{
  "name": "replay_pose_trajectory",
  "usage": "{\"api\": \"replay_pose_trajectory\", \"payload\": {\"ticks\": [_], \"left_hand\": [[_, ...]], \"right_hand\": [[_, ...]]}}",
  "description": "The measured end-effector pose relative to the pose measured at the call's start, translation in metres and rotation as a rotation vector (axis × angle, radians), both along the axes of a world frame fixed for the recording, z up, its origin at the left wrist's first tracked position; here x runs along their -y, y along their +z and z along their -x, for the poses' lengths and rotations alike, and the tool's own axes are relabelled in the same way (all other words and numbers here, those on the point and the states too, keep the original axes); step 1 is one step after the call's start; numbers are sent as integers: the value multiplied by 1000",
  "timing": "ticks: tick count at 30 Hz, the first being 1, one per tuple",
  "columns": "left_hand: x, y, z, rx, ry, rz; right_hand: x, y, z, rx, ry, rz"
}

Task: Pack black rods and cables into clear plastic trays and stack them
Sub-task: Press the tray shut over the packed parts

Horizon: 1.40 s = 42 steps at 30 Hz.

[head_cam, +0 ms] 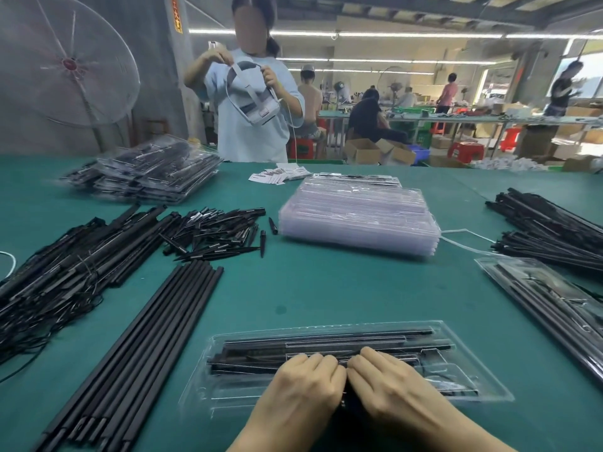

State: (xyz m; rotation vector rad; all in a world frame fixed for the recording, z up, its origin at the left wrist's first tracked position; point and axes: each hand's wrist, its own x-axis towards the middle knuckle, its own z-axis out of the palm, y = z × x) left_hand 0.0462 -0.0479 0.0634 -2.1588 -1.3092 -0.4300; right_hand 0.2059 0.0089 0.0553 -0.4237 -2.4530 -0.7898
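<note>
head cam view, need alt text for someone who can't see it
Two hands, left hand and right hand, press side by side onto black rods in a clear plastic tray on a green table. Loose rods, small black tips and a stack of empty trays lie around it.

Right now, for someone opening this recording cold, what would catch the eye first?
First, the left hand and right hand meet knuckle to knuckle, pressing into the clear plastic tray of black rods at the near edge of the green table. Behind it, mid-table, sits a tall stack of empty clear plastic trays. Loose long black rods fan out on the left.
</note>
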Motion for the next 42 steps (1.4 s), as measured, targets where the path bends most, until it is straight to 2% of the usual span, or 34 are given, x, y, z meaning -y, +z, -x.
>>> {"api": "replay_pose_trajectory", "payload": {"ticks": [7, 10, 13, 21, 25, 32, 42], "left_hand": [[-1, 3, 2, 35, -44, 328], [-3, 10, 0, 40, -22, 366], [-3, 16, -3, 65, 27, 396], [1, 21, -7, 189, 164, 347], [1, 29, -8, 194, 246, 356], [2, 26, -7, 187, 216, 371], [2, 14, -9, 190, 143, 295]], "right_hand": [[-3, 2, 4, 31, 97, 145], [-5, 16, 1, 104, 153, 304], [-3, 20, -2, 79, 136, 431], [13, 16, -2, 16, -44, 463], [24, 13, 8, 10, -141, 385], [28, 13, 11, -51, -162, 541], [35, 13, 12, -84, -184, 590]]}}
